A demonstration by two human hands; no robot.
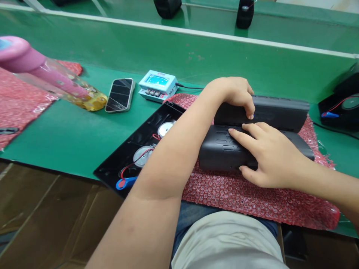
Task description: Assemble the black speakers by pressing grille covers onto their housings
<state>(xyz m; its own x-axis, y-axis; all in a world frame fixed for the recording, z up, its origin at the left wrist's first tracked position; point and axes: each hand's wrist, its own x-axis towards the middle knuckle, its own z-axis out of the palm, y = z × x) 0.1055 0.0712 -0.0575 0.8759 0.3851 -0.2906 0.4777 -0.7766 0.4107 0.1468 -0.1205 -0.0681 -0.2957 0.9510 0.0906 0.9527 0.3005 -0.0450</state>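
My left hand (237,95) curls over the top edge of the rear black speaker shell (277,112), fingers gripping it. My right hand (265,157) lies spread on the front speaker shell (221,149), thumb under its near edge. Both shells sit on red bubble wrap (238,194) on the green tabletop (70,134), with an open black housing (131,157) just to the left.

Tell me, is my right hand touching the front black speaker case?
Touching: the head view shows the right hand lying on the front black speaker case, fingers on top, thumb against its near side.
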